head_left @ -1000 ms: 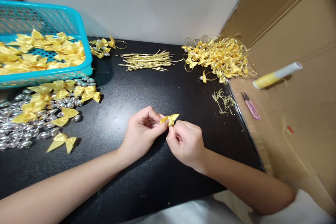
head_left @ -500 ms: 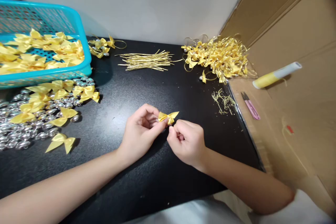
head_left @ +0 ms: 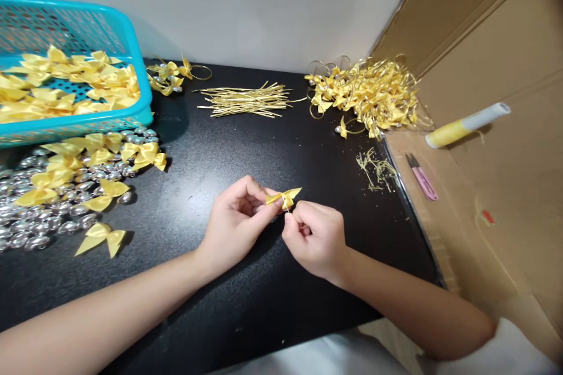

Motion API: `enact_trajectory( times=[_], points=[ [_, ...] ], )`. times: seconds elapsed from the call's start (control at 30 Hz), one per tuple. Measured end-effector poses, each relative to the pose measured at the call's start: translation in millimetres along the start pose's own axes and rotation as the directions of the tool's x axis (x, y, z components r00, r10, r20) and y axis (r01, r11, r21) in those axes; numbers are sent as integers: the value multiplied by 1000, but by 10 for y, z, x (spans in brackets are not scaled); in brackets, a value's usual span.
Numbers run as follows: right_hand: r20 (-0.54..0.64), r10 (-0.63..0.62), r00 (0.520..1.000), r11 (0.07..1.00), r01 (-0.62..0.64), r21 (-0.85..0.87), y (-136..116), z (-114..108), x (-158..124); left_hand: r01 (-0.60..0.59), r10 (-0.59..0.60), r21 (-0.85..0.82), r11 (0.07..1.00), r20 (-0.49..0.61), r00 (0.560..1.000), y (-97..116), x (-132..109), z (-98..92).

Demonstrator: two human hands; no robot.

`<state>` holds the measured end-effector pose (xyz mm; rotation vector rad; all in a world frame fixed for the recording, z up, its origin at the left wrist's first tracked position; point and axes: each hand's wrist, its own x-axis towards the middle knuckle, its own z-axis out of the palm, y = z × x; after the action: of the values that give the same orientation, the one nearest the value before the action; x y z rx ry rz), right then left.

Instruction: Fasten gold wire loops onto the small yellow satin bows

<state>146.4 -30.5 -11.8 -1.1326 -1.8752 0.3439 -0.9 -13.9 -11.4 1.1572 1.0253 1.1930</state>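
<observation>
Between the thumb and fingers of my left hand (head_left: 240, 222) is a yellow ribbon bow (head_left: 288, 197), pinched at its left side. My right hand (head_left: 314, 240) is closed in a fist just right of and below the bow. A thin pale strand (head_left: 287, 208) runs from the bow's middle down to the right thumb and forefinger, which pinch its end. Both hands are over the black table (head_left: 246, 158). The rest of the strand is hidden inside the right fist.
Silver beads (head_left: 44, 217) and loose bows (head_left: 100, 239) lie at left, before a turquoise basket (head_left: 138, 88) of bows. Gold ties (head_left: 246, 99) lie at the back; finished-looking looped bows (head_left: 369, 94) pile at back right. Trimmings (head_left: 376, 170) and pink snips (head_left: 423, 180) lie right.
The bow has turned slightly in my left fingers, and the strand below its middle shows more clearly. My right hand has shifted a little to the right.
</observation>
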Motion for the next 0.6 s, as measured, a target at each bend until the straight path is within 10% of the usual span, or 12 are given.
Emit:
enact_trajectory(
  times=[0.6],
  points=[
    [10, 3, 1000, 1000, -3, 0, -1, -21, 12, -13, 14, 44, 999, -6, 1000, 13, 0, 4]
  ],
)
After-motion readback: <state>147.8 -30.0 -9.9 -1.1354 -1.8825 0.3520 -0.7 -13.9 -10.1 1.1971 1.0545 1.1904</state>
